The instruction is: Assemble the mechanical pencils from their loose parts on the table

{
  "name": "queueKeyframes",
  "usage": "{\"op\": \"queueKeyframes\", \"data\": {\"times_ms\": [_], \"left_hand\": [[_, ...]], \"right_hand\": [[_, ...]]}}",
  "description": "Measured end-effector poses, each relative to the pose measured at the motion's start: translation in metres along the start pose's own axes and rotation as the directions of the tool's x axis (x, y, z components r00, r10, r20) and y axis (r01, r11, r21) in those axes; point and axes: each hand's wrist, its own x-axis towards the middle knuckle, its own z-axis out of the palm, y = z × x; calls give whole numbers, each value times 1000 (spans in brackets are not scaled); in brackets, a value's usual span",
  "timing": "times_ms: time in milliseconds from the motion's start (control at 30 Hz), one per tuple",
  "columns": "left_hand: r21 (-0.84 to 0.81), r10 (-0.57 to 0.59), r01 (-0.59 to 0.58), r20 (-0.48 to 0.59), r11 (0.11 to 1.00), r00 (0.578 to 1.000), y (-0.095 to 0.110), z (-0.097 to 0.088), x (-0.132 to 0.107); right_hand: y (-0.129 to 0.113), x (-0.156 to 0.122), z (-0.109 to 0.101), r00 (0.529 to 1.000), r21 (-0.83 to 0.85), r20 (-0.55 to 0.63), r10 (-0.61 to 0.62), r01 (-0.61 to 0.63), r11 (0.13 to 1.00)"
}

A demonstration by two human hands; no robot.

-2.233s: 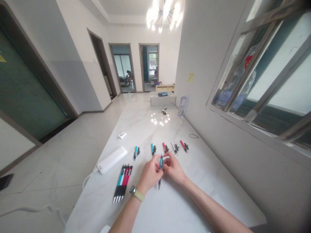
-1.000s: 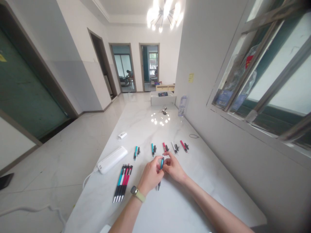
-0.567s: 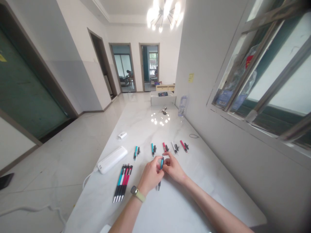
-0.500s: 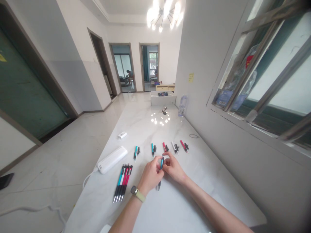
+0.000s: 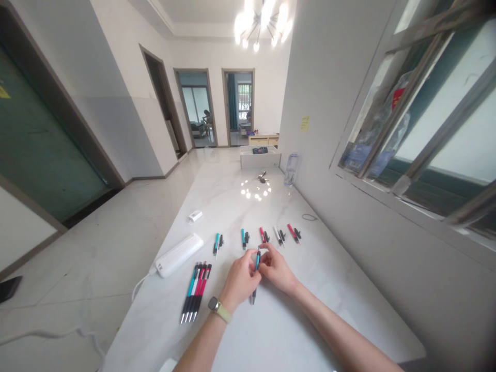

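Pens [image 5: 195,292] lie side by side in a tight fan on the marble table [image 5: 310,310], tips toward the person, just left of the left hand, with a white case [image 5: 179,254] beyond them and its cable trailing off the table edge. The left hand [image 5: 242,279], a watch [image 5: 214,304] on its wrist, has its fingers curled closed around the teal pen [image 5: 258,261], and the dark tip pokes out below them. The right hand [image 5: 276,267] comes in from the other side, its thumb and fingertips [image 5: 265,253] pinched together on the upper end of that pen, so the two hands nearly meet. Between the fingers, the middle of the barrel is hidden, and it cannot be told whether the pen is in one piece or two. Ahead of the hands, pen parts [image 5: 244,238] sit in a spaced row of pairs, each a coloured barrel beside a dark piece, too small to make out in detail. Both forearms run off the bottom edge.
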Motion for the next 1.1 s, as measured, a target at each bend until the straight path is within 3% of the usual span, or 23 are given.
{"op": "queueKeyframes", "data": {"times_ms": [600,733,900,1100], "left_hand": [[2,-90,90,-18,996,996,-6,-1,0],[21,-98,98,-12,995,995,-6,-1,0],[28,-123,123,-6,992,992,-9,-3,0],[-3,-127,127,13,992,992,-8,-8,-1]], "right_hand": [[-9,-3,0,996,-116,26,-89,91,989],[-8,-3,-1,991,-216,36,-130,134,967],[-13,-6,-7,935,-437,151,-321,355,826],[-23,-9,-10,833,-532,339,-436,552,642]]}}
